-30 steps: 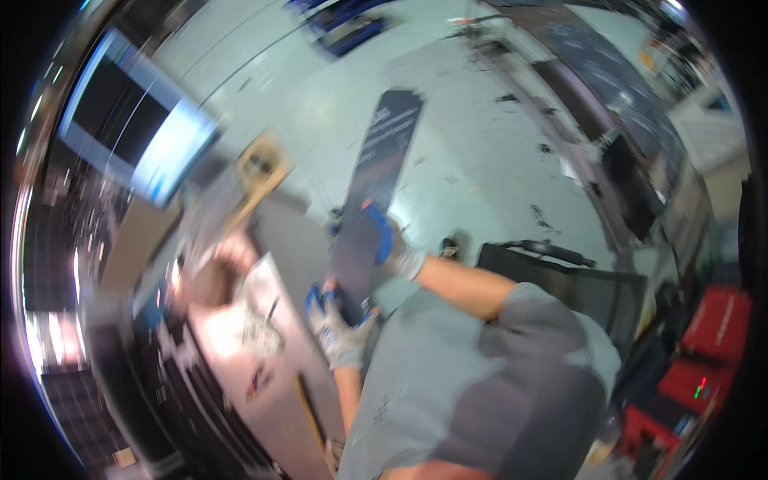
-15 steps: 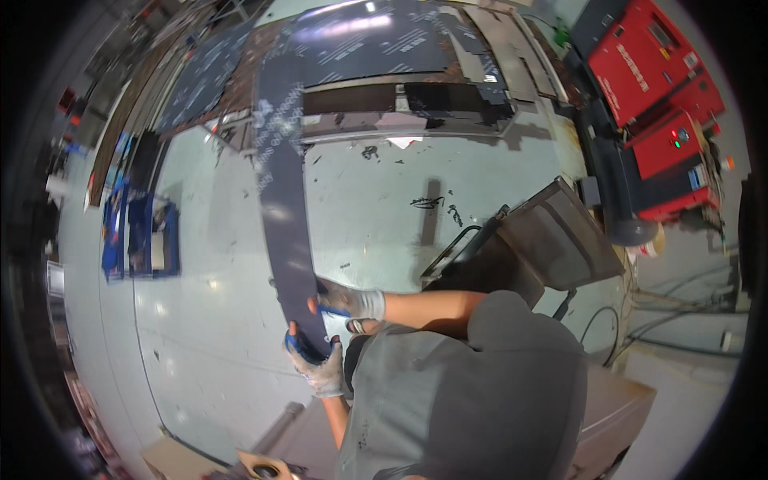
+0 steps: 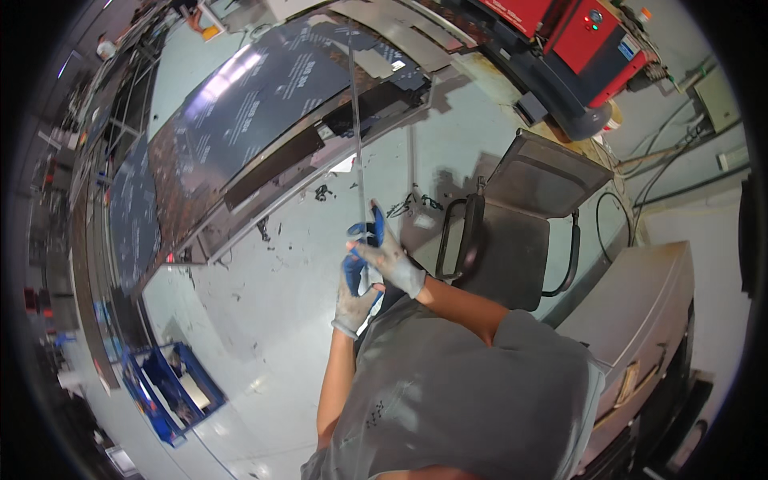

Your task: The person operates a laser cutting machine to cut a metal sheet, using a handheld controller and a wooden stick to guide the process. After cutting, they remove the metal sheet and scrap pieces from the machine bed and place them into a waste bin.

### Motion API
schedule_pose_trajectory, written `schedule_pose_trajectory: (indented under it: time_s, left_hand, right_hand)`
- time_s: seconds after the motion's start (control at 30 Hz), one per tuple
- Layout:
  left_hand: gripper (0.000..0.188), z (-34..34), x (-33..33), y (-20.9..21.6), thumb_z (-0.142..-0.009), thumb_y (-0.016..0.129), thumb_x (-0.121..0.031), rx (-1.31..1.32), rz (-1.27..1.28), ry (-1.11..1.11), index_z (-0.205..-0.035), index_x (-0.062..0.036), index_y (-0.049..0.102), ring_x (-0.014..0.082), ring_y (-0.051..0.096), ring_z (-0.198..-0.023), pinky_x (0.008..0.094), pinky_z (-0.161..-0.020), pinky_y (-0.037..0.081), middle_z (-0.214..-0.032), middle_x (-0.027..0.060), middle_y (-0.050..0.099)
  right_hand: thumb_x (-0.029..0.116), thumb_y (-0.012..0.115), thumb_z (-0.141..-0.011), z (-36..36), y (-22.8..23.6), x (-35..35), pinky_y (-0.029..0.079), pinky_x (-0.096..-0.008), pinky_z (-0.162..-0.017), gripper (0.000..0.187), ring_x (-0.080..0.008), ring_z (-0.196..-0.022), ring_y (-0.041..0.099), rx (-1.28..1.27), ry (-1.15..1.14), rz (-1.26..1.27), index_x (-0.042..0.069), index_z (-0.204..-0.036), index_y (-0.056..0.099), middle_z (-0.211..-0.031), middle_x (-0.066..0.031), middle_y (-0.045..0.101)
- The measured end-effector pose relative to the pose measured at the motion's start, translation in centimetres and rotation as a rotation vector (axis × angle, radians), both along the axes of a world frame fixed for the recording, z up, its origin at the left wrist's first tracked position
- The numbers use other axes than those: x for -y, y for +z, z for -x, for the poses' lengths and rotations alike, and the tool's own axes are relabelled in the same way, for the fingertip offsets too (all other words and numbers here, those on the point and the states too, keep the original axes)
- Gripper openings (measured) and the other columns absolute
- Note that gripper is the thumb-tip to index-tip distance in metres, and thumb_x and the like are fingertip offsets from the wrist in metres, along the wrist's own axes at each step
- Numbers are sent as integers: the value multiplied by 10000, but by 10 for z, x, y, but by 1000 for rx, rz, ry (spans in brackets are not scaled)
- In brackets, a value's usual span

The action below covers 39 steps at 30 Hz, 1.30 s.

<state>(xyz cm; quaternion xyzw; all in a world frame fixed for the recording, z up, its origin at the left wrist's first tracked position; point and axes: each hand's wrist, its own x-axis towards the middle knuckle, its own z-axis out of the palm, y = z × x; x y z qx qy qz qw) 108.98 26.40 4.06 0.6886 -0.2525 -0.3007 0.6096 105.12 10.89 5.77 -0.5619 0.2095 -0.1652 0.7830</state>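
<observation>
A long dark metal strip (image 3: 358, 136) stands almost edge-on in front of me, so it shows as a thin line running away from my hands. My right hand (image 3: 390, 260), in a grey glove with blue fingertips, has its thumb on one side of the strip and its fingers on the other. Just below it my left hand (image 3: 354, 302), gloved alike, grips around the near end. The strip's far end overlaps the sheet-covered table in view. Between my palms the strip's lowest part is mostly hidden.
Dark film-covered sheets (image 3: 264, 96) lie on a low table at the far left. An office chair (image 3: 504, 248) stands close on my right, before a red machine (image 3: 588, 48). A blue tool tray (image 3: 172, 392) sits on the floor at left. Dark scraps (image 3: 324, 193) litter the floor.
The strip has turned from showing its broad face to nearly edge-on. Both hands have shifted up and right in view. My view has swung round, bringing the chair closer to the middle.
</observation>
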Motion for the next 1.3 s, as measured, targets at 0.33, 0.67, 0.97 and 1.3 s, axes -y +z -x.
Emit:
schedule_pose_trajectory:
  time_s: [0.33,0.67,0.97,1.3]
  left_hand:
    - [352,-196,103,-164,-1053,762,-204,-26,-475,82,-1349,-23,700,143,712,-1050,288,-944,569,-1171,60,771]
    - [355,-191,87,-169,-1138,616,-392,-729,-742,799,-1352,-120,693,159,737,-869,295,-690,536,-1071,41,784]
    - [354,-135,137,-171,-1099,668,-410,-696,-1028,663,-1327,-157,762,241,767,-890,410,-763,617,-1121,92,801]
    - [550,41,161,-168,-1092,571,-552,-532,-610,1111,-1429,-141,714,382,681,-1327,433,-1138,510,-1385,212,744]
  right_hand:
    - [343,997,-745,-164,-69,359,519,-464,-1123,1226,-359,-1333,609,-500,-670,694,34,-1706,302,-1475,-247,581]
    - [733,842,-792,-444,-75,698,315,-605,-1292,1160,-442,-1576,394,-920,-369,1270,64,-1659,459,-1686,-250,437]
    - [534,595,-1059,-465,-197,585,393,-598,-1238,784,-520,-1508,437,-526,37,1304,32,-1643,450,-1616,-328,465]
    - [586,716,-1002,-272,-197,138,513,-460,-1149,694,-397,-1310,689,114,2174,852,121,-1509,626,-1392,-184,741]
